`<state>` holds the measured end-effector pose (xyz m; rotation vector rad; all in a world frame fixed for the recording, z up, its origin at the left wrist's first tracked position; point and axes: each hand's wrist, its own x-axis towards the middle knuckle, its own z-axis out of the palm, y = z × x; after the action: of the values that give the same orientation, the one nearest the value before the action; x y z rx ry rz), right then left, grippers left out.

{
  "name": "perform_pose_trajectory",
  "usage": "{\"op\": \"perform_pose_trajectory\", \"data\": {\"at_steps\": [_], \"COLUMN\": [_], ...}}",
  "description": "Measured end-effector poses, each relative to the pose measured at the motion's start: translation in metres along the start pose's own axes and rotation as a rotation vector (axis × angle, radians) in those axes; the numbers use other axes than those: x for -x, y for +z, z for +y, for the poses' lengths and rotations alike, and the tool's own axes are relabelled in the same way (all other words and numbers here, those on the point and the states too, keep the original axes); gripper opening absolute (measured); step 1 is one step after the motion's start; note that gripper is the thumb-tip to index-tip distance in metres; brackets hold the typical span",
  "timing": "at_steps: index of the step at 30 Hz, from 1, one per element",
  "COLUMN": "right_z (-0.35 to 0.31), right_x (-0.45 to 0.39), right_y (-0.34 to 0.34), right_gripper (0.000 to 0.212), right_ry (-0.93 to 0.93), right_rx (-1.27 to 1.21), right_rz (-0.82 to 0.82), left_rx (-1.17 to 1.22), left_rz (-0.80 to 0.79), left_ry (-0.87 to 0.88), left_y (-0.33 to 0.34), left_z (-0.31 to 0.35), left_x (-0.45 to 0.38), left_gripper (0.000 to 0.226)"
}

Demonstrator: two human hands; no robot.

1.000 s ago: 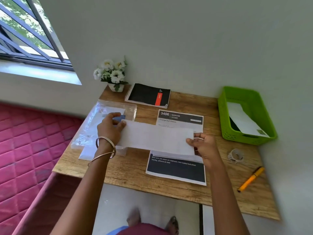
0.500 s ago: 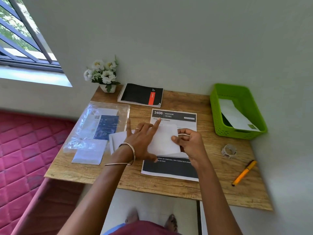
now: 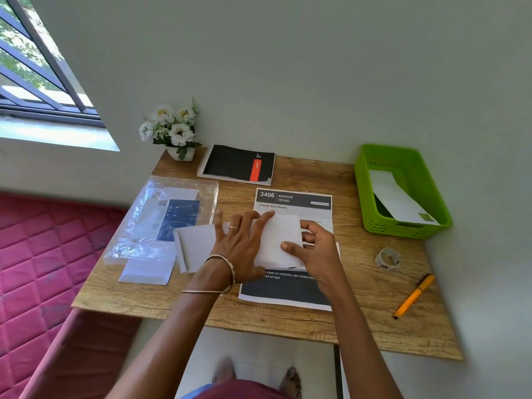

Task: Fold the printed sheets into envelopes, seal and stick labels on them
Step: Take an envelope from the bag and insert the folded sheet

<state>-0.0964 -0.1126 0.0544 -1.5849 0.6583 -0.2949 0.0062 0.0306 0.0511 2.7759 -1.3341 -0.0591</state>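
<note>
The left hand (image 3: pixel 240 249) presses flat, fingers spread, on the folded sheet (image 3: pixel 276 240); the right hand (image 3: pixel 315 249) pinches its right edge. Beneath both lies a printed sheet (image 3: pixel 290 289).

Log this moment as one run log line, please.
step: folding sheet | left hand: pressing flat on folded sheet | right hand: pinching its right edge | under: printed sheet

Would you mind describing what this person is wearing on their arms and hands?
Both forearms are bare, with no sleeves in view. The left hand has a thin ring on one finger, and two slim metal bangles circle the left wrist. The right hand shows no ring, bangle or watch in the head view.
</note>
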Motion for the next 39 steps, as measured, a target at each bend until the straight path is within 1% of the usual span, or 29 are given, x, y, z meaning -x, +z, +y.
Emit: {"op": "perform_pose_trajectory", "data": {"at_steps": [2, 3, 4, 6, 7, 8, 9, 10, 11, 12, 13, 14, 15, 17, 18, 20, 22, 23, 24, 25, 27, 28, 30, 32, 34, 36, 37, 39], "right_z": [-0.002, -0.002, -0.004, -0.006, -0.006, -0.007, -0.008, -0.008, -0.008, -0.006, -0.003, 0.001, 0.004, 0.010, 0.012, 0.013, 0.014, 0.015, 0.016, 0.017, 0.018, 0.017, 0.012, 0.000, -0.017, -0.035, -0.042, -0.049], "right_x": [0.003, 0.004, 0.005, 0.007, 0.007, 0.008, 0.009, 0.011, 0.014, 0.016, 0.019, 0.021, 0.023, 0.025, 0.026, 0.027, 0.028, 0.028, 0.029, 0.030, 0.030, 0.029, 0.025, 0.020, 0.018, 0.016, 0.015, 0.010], "right_y": [0.000, -0.002, -0.005, -0.012, -0.015, -0.017, -0.018, -0.018, -0.016, -0.014, -0.011, -0.009, -0.006, -0.001, 0.001, 0.005, 0.009, 0.011, 0.012, 0.013, 0.012, 0.010, 0.003, -0.006, -0.014, -0.017, -0.018, -0.017], "right_gripper": [0.032, 0.027, 0.024, 0.026, 0.030, 0.034, 0.037, 0.039, 0.040, 0.041, 0.042, 0.043, 0.044, 0.044, 0.044, 0.041, 0.040, 0.041, 0.042, 0.043, 0.047, 0.051, 0.065, 0.078, 0.081, 0.080, 0.077, 0.066], "right_ry": [-0.024, -0.024, -0.013, 0.028, 0.041, 0.051, 0.058, 0.067, 0.080, 0.096, 0.114, 0.131, 0.146, 0.169, 0.173, 0.174, 0.176, 0.180, 0.189, 0.202, 0.235, 0.242, 0.198, 0.031, -0.173, -0.324, -0.382, -0.471], "right_rx": [-0.081, -0.147, -0.224, -0.387, -0.456, -0.511, -0.552, -0.580, -0.597, -0.602, -0.599, -0.591, -0.580, -0.571, -0.579, -0.610, -0.646, -0.653, -0.647, -0.629, -0.564, -0.516, -0.314, -0.082, 0.033, 0.101, 0.160, 0.341], "right_rz": [0.056, 0.088, 0.117, 0.158, 0.166, 0.168, 0.159, 0.146, 0.127, 0.108, 0.094, 0.084, 0.076, 0.065, 0.064, 0.061, 0.049, 0.042, 0.031, 0.015, -0.005, 0.008, 0.116, 0.233, 0.259, 0.219, 0.192, 0.126], "left_rx": [0.027, 0.043, 0.079, 0.227, 0.342, 0.503, 0.748, 1.097, 1.502, 1.819, 2.000, 2.079, 2.110, 2.180, 2.257, 2.378, 2.361, 2.325, 2.253, 2.117, 1.776, 1.678, 1.572, 1.412, 1.156, 0.903, 0.801, 0.655], "left_rz": [0.072, 0.147, 0.254, 0.454, 0.485, 0.454, 0.385, 0.288, 0.195, 0.124, 0.117, 0.153, 0.215, 0.333, 0.356, 0.379, 0.390, 0.406, 0.432, 0.463, 0.534, 0.550, 0.545, 0.486, 0.381, 0.224, 0.149, 0.054], "left_ry": [-0.060, -0.118, -0.194, -0.415, -0.537, -0.644, -0.718, -0.755, -0.740, -0.713, -0.653, -0.585, -0.531, -0.505, -0.504, -0.442, -0.404, -0.413, -0.450, -0.506, -0.605, -0.617, -0.607, -0.536, -0.373, -0.214, -0.161, -0.092], "left_y": [0.002, 0.005, 0.005, 0.003, -0.002, -0.007, -0.012, -0.018, -0.026, -0.031, -0.034, -0.037, -0.039, -0.043, -0.045, -0.045, -0.049, -0.049, -0.049, -0.048, -0.045, -0.044, -0.044, -0.048, -0.053, -0.059, -0.062, -0.067], "left_z": [0.001, -0.001, -0.002, -0.007, -0.009, -0.010, -0.012, -0.014, -0.014, -0.014, -0.015, -0.014, -0.012, -0.010, -0.010, -0.010, -0.005, -0.001, 0.003, 0.005, 0.005, 0.004, -0.001, -0.008, -0.016, -0.020, -0.021, -0.020], "left_x": [0.000, 0.000, 0.001, 0.001, 0.001, 0.001, 0.001, 0.000, 0.000, 0.001, 0.001, -0.001, -0.003, -0.007, -0.008, -0.009, -0.010, -0.010, -0.010, -0.010, -0.011, -0.011, -0.012, -0.014, -0.015, -0.015, -0.016, -0.016], "left_gripper": [0.120, 0.119, 0.115, 0.101, 0.091, 0.079, 0.067, 0.059, 0.056, 0.056, 0.056, 0.051, 0.044, 0.031, 0.035, 0.051, 0.061, 0.062, 0.059, 0.049, 0.025, 0.021, 0.020, 0.019, 0.023, 0.029, 0.032, 0.040]}}
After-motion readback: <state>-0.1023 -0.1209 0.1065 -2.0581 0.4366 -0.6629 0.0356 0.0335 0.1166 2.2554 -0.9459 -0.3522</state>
